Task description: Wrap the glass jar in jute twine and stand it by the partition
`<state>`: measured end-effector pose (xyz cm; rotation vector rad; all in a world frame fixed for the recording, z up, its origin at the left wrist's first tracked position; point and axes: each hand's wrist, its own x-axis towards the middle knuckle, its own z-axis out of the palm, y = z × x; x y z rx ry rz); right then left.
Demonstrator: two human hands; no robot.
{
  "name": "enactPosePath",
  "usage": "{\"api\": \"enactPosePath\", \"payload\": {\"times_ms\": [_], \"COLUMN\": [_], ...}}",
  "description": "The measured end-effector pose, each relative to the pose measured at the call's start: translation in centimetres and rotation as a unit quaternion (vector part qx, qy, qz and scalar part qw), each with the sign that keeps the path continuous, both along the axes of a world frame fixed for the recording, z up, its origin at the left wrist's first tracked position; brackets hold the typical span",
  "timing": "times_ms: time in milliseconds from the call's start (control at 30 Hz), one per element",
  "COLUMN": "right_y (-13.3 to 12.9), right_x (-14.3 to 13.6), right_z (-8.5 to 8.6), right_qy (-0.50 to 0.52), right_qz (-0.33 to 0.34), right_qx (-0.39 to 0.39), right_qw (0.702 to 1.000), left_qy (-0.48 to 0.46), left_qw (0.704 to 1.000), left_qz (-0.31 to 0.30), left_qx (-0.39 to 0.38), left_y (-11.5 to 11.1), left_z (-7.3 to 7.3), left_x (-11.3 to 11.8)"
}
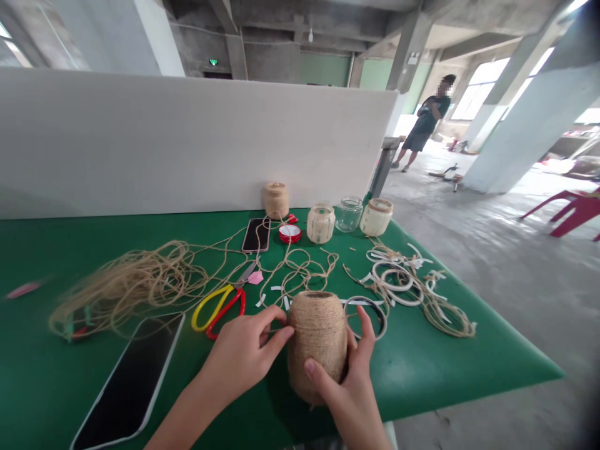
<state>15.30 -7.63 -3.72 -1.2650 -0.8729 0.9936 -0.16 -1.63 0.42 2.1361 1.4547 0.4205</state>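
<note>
A jar wrapped in jute twine [315, 350] stands tilted slightly at the table's near edge, its dark mouth facing up. My right hand [351, 381] grips it from the right, thumb across the front and fingers round the far side. At its upper left, my left hand [253, 344] pinches a strand of twine against the wrapped surface. Loose twine [154, 275] lies in a tangled heap to the left, with more loops behind the jar. Scissors with one yellow and one red handle [220, 309] lie beyond my left hand.
On the green table [422, 387] are a large phone [134, 381], a smaller phone [256, 235], a red tape roll [290, 234], a twine ball [276, 200], a clear glass jar [349, 214] and white rings [398, 281]. A white panel [197, 144] stands behind; a person [426, 119] stands farther off.
</note>
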Motion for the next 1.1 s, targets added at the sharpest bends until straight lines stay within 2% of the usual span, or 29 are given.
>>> {"api": "enactPosePath", "payload": {"times_ms": [167, 300, 600, 667, 767, 833, 1000, 1100], "right_y": [-0.1, 0.0, 0.5, 0.5, 0.7, 0.8, 1.3, 1.5], "right_x": [0.5, 1.4, 2.9, 2.9, 2.9, 2.9, 3.2, 3.3], "right_z": [-0.1, 0.2, 0.8, 0.5, -0.3, -0.9, -2.0, -2.1], "right_qy": [0.011, 0.051, 0.207, 0.237, 0.271, 0.275, 0.269, 0.252], "right_qz": [0.006, 0.054, 0.14, 0.159, 0.189, 0.199, 0.234, 0.238], "right_qx": [-0.019, -0.033, -0.026, -0.021, -0.006, 0.001, 0.0, -0.012], "right_qw": [1.0, 0.997, 0.968, 0.958, 0.944, 0.941, 0.934, 0.938], "left_qy": [-0.087, -0.132, -0.169, -0.218, -0.311, -0.334, -0.259, -0.229], "left_qw": [0.991, 0.976, 0.968, 0.951, 0.906, 0.895, 0.94, 0.952], "left_qz": [-0.01, -0.033, -0.061, -0.078, -0.118, -0.117, -0.052, -0.038], "left_qx": [-0.099, -0.173, -0.173, -0.203, -0.261, -0.27, -0.217, -0.197], "left_y": [1.0, 1.9, 2.2, 2.2, 2.3, 2.3, 1.9, 1.8], "left_z": [-0.6, -0.7, -0.5, -0.3, -0.3, -0.6, -1.4, -1.7], "left_x": [0.0, -0.1, -0.5, -0.4, 0.0, 0.2, 0.2, 0.0]}}
